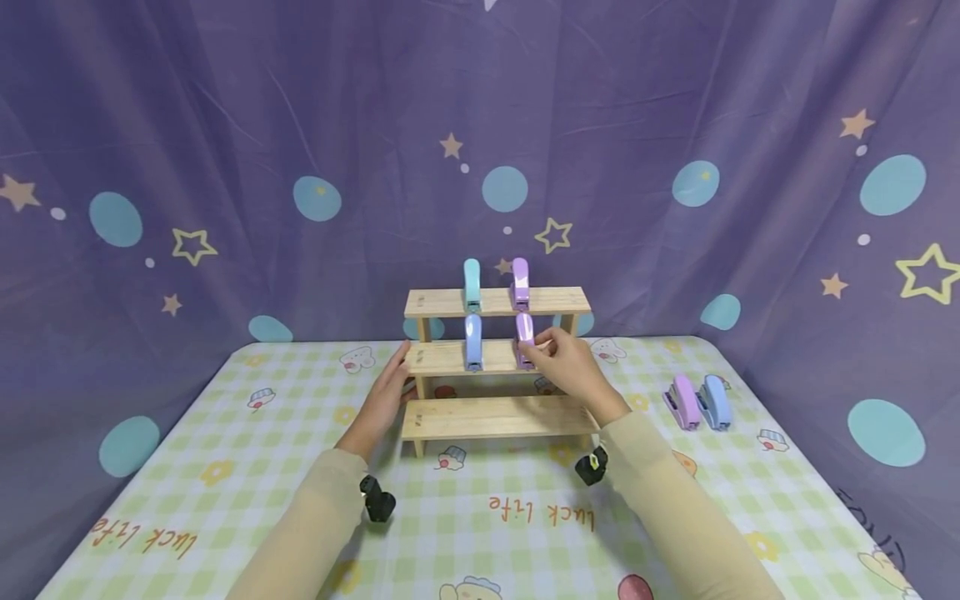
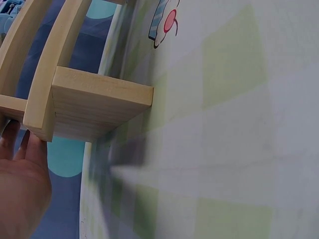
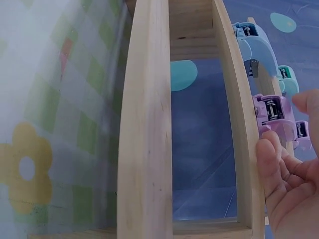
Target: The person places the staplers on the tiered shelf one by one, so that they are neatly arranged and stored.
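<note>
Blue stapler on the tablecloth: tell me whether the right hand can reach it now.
Probably yes, once the right hand leaves the middle-shelf purple stapler: nothing covers the blue stapler and its right side looks free, though another purple stapler stands close on its left.

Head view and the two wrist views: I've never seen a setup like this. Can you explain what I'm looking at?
There is no machine: these are a person's two bare hands. The wide picture comes from a camera worn on the head, looking forward and down; the others come from one camera on each wrist. A three-step wooden rack stands on a checked tablecloth. The left hand touches its left end. The right hand holds what looks like a purple stapler at the middle step, beside a blue stapler. On the top step stand a teal stapler and a second purple stapler. A third purple stapler and second blue stapler are on the cloth to the right.
</note>
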`<state>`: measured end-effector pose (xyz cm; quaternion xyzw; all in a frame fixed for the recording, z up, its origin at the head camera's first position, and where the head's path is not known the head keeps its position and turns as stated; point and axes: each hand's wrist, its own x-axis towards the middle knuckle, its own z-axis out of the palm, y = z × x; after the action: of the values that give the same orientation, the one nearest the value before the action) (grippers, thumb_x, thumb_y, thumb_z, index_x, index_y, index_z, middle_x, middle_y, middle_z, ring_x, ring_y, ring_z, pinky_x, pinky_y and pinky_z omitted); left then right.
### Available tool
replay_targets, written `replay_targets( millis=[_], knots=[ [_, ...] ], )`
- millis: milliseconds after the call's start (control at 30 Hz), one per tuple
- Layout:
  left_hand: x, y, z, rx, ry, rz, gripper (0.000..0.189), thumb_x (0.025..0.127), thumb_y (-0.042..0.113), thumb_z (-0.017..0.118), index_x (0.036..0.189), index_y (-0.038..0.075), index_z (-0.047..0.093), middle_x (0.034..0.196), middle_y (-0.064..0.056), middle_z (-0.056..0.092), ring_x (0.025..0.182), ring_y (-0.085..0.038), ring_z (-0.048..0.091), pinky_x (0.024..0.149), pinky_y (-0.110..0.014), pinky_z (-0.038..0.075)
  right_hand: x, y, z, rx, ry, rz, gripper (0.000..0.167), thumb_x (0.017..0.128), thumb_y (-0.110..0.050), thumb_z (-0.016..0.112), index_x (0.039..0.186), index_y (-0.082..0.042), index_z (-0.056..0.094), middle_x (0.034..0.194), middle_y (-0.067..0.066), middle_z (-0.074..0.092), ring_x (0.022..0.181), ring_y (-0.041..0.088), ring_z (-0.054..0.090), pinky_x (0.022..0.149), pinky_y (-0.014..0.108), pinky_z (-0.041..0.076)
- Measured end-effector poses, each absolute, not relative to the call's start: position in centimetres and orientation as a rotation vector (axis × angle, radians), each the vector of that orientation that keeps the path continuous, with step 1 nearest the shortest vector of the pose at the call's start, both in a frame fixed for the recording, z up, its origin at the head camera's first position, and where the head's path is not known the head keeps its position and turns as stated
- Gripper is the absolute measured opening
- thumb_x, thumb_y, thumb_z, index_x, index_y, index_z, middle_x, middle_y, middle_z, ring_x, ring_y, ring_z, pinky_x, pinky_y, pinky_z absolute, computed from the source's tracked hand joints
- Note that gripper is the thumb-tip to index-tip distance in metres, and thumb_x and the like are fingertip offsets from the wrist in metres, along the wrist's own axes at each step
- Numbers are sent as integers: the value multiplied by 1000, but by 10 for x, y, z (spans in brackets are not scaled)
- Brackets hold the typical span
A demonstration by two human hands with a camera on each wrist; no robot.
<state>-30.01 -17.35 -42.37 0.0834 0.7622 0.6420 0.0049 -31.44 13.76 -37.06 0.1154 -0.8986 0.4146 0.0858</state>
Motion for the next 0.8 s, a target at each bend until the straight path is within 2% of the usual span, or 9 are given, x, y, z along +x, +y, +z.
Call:
replay_targets(
  millis=[267,600,800],
  knots=[
    [-301,-174,-423,248,2391,2007,54,111,39,27,163,30,11,166,-9,16,147,-33,27,117,-48,31,-308,146,-366,377,-2709,1280,48,99,-50,58,119,-6,62,91,6,66,78,18,64,67,33,53],
    [-299,-174,-423,265,2390,2004,54,112,38,27,163,31,12,165,-8,17,147,-32,28,117,-49,31,-302,165,-360,400,-2736,1308,51,101,-50,55,128,-7,58,91,8,67,76,19,70,64,34,57],
    [-300,-174,-424,278,2384,2019,54,112,35,26,163,29,12,165,-12,18,145,-35,29,116,-50,32,-299,182,-360,430,-2733,1239,48,101,-48,56,126,-7,60,90,7,68,76,19,70,67,37,56]
  ],
)
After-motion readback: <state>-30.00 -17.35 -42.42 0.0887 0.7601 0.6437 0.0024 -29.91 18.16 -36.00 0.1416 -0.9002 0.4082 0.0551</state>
